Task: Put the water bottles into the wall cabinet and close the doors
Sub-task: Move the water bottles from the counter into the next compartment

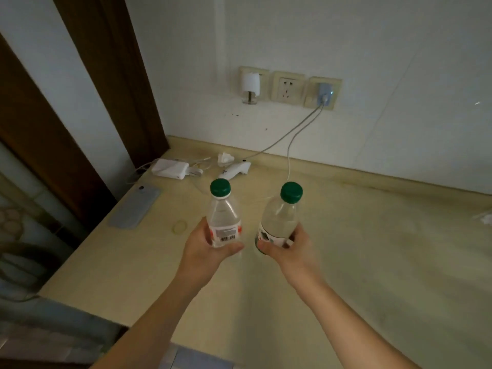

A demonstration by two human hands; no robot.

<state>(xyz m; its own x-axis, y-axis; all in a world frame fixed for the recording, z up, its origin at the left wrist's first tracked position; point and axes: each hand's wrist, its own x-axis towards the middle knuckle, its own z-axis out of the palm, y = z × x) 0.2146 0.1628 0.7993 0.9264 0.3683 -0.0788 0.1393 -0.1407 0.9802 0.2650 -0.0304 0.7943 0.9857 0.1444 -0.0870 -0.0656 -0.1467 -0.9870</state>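
Observation:
Two clear water bottles with green caps are held upright above the beige counter [359,262]. My left hand [206,251] grips the lower part of the left bottle [223,217], whose label shows red and a barcode. My right hand [290,249] grips the base of the right bottle [282,217], which leans slightly right and carries a white and dark label. The two bottles are close together but apart. No wall cabinet is in view.
At the back left of the counter lie a white charger [170,168], a white handheld device [234,170], cables and a grey-blue phone [135,206]. A rubber band [179,226] lies near the left bottle. Wall sockets [288,87] sit above. Dark wooden frame [111,83] stands left.

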